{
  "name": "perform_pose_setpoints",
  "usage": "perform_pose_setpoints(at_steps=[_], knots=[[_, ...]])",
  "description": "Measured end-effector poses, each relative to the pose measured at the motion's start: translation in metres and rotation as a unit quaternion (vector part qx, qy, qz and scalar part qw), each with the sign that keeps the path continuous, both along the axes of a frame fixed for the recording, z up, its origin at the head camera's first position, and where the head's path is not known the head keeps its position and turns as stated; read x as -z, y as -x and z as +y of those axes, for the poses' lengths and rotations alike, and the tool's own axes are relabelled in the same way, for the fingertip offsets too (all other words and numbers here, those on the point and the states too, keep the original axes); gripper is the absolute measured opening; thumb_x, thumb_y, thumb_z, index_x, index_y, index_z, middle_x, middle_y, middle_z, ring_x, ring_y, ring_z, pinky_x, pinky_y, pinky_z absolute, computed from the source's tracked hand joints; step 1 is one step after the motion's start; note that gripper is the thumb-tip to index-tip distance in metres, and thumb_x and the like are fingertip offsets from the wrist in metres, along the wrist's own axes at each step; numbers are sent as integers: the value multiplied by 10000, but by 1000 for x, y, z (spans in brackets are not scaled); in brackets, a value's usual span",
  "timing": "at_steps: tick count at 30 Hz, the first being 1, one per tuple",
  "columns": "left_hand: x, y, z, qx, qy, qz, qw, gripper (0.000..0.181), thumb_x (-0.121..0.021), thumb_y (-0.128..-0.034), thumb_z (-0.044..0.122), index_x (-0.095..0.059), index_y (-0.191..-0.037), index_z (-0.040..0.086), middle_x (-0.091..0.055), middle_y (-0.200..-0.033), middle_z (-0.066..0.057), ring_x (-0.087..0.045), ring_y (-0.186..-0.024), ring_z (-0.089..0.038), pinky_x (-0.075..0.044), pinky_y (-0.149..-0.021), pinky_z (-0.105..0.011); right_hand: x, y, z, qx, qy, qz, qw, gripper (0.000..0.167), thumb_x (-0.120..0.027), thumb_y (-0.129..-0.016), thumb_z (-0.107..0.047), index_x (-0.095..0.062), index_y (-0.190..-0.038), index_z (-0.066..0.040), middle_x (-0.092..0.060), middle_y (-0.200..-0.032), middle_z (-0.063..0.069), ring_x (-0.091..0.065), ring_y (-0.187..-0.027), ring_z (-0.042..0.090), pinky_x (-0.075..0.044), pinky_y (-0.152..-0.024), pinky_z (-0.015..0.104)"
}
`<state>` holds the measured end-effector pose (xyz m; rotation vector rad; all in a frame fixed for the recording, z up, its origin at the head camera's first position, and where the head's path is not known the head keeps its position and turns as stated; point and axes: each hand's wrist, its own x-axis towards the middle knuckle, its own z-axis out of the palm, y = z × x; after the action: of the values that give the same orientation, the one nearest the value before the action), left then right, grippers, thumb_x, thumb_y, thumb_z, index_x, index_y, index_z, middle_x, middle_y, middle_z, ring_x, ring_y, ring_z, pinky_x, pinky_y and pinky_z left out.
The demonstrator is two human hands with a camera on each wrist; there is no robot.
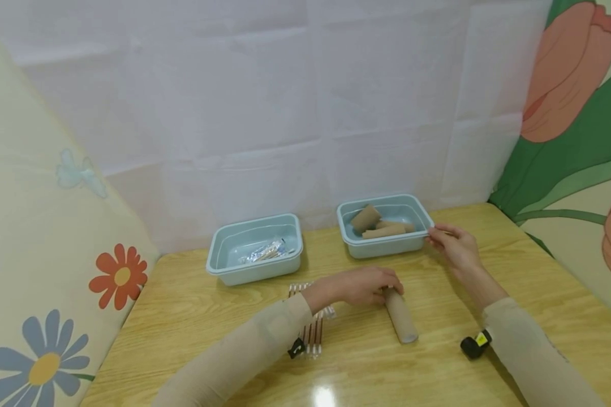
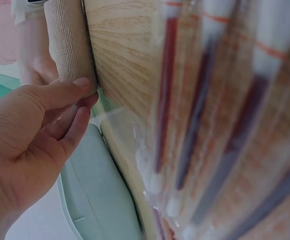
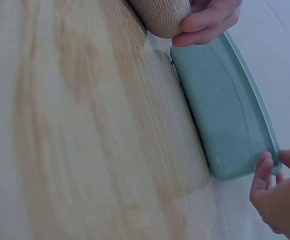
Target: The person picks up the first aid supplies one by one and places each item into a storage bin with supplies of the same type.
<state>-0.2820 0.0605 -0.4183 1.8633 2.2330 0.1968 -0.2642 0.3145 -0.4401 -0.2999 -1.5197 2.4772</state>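
Observation:
My left hand [image 1: 369, 285] pinches the far end of a brown cardboard tube [image 1: 401, 317], which lies on the table. In the left wrist view, the thumb and fingers of the left hand [image 2: 40, 130] hold the tube [image 2: 71, 45] at its rim. My right hand [image 1: 454, 246] pinches the near right corner of a light blue plastic bin [image 1: 387, 247] holding several cardboard pieces [image 1: 366, 219]. The right wrist view shows the fingers of this hand [image 3: 282, 192] on the rim of the bin [image 3: 219, 110].
Under my left forearm lie several swabs [image 1: 314, 334] with dark red-brown sticks and white tips, in clear wrappers. Left of the first bin stands a second light blue bin [image 1: 259, 274] with clear-wrapped sticks [image 1: 267, 251]. A white cloth [image 1: 234, 113] hangs behind the wooden table [image 1: 356, 373].

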Motion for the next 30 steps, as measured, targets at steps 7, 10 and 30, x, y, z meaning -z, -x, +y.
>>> perform_pose_setpoints(at_steps=[7,10,30], knots=[[1,3,-2,197,-198,-138,9995,363,-749,-905,11,-668,-1254,69,-632,-1218,-37,-573,-1056,-82,-418,-923,-146,-1,0,0,47,5,2,10000,233,-674,-948,40,-579,-1157,80,-695,-823,35,-704,-754,103,-561,-756,205],[2,3,-3,292,-290,-110,9991,355,-758,-901,20,-672,-1241,68,-635,-1202,-39,-574,-1031,-77,-423,-907,-143,0,0,0,33,2,-16,10000,227,-674,-950,38,-581,-1153,77,-690,-828,36,-702,-755,104,-561,-759,207],[-4,6,-5,230,-697,-185,9971,338,-761,-897,29,-658,-1219,29,-622,-1172,-63,-575,-1008,-68,-436,-881,-130,2,2,-1,30,56,0,10000,265,-673,-949,35,-557,-1182,91,-673,-860,56,-700,-768,112,-558,-777,209]])
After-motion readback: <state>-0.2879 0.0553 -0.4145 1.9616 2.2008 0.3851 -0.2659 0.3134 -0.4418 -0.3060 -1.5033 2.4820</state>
